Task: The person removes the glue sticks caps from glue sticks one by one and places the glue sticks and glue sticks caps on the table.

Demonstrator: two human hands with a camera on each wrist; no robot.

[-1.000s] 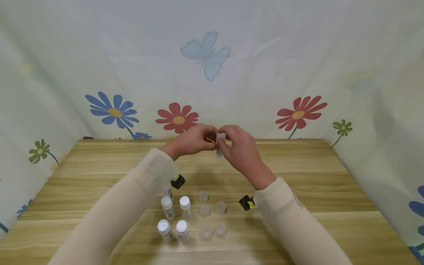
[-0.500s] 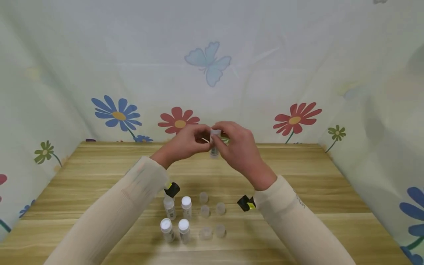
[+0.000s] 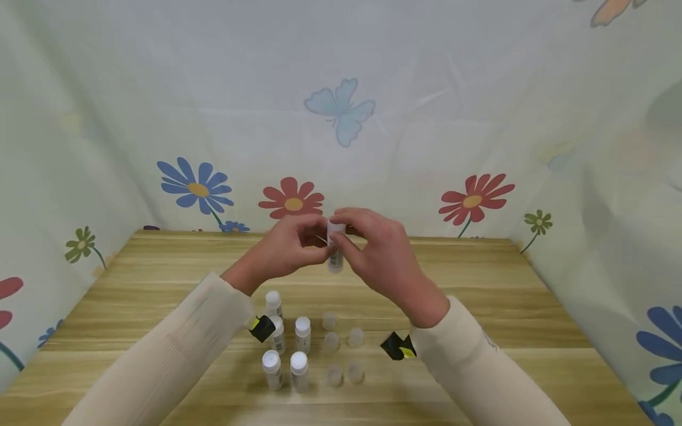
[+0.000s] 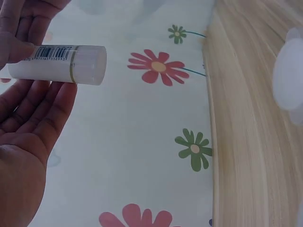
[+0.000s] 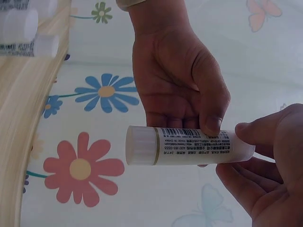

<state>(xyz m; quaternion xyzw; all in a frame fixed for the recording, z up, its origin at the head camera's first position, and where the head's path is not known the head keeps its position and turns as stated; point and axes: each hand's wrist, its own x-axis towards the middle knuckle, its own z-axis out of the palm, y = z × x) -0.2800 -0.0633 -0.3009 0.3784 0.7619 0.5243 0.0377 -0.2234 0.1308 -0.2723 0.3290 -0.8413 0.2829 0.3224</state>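
Both hands hold one white glue stick [image 3: 335, 261] upright above the far part of the table. Its body carries a printed label with a barcode and a translucent base, plain in the right wrist view [image 5: 189, 146]. My left hand [image 3: 285, 248] pinches the body between thumb and fingers. At the top end, my right hand [image 3: 385, 260] pinches the stick with thumb and fingertips. In the left wrist view the translucent base [image 4: 90, 65] points away from the left hand's fingers.
Several white glue sticks [image 3: 299, 371] stand upright on the wooden table [image 3: 479, 284], left of centre. Right of them are several small translucent caps [image 3: 356, 337]. A flower-printed curtain [image 3: 405, 148] hangs behind the table. Small black devices [image 3: 262, 329] sit at both wrists.
Both hands and the glue stick have shifted left and slightly lower in the head view. The left forearm has moved left, uncovering the rearmost standing glue stick.
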